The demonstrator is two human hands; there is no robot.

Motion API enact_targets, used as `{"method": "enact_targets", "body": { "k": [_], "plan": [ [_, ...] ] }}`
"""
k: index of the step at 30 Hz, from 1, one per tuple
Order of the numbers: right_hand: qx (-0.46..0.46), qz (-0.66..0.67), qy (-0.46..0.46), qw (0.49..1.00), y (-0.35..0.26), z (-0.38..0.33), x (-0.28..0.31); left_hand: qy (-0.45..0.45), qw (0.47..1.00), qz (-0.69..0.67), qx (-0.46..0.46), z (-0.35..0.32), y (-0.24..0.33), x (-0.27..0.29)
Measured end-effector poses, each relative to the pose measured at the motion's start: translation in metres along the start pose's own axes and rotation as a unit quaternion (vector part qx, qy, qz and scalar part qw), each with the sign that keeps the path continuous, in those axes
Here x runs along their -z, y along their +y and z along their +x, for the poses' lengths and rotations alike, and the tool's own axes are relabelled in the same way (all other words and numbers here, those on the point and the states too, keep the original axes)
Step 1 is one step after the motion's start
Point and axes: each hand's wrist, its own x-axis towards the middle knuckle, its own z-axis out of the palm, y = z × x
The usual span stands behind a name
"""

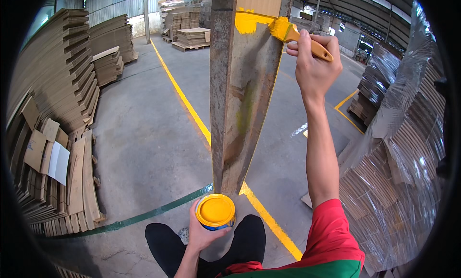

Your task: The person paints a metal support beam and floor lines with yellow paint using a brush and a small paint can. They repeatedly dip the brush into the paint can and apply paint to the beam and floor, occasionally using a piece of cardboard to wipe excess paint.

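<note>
My right hand [314, 61] is raised and grips a paintbrush [293, 34] with an orange handle and yellow-loaded bristles. The bristles press against a rusty steel column [237, 105], where a fresh yellow patch [247, 22] is spread near the top. Low down, in front of my knees, my left hand [201, 232] holds an open paint can [215, 211] full of yellow paint, close to the column's base.
Tall stacks of flattened cardboard [57, 86] line the left side. Plastic-wrapped cardboard stacks [408, 148] stand at the right. A yellow floor line [185, 102] runs past the column, crossed by a green line [149, 213]. More pallets of board [192, 37] sit far back.
</note>
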Motion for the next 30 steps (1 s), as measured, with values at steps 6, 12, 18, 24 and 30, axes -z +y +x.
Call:
{"method": "enact_targets", "body": {
  "k": [6, 12, 18, 24, 30],
  "plan": [
    [0.016, 0.002, 0.026, 1.0, -0.0005, -0.0017, -0.0032, -0.001, 1.0, 0.002, -0.001, 0.0002, -0.0013, 0.0009],
    [0.015, -0.008, 0.003, 1.0, -0.0055, 0.0007, -0.0027, 0.001, 1.0, 0.007, 0.003, 0.0, -0.0018, 0.001],
    [0.006, -0.031, 0.019, 0.999, -0.0075, -0.0023, -0.0018, 0.007, 1.0, 0.004, -0.001, 0.0005, -0.0026, 0.0006],
    [0.021, -0.023, 0.009, 0.999, -0.0032, -0.001, -0.0042, 0.009, 1.0, 0.0, -0.007, 0.0001, -0.0031, 0.0002],
    [0.051, -0.016, 0.045, 0.998, -0.0002, -0.0048, -0.0045, 0.014, 1.0, 0.006, -0.013, -0.0001, -0.0026, 0.0007]
  ]
}}
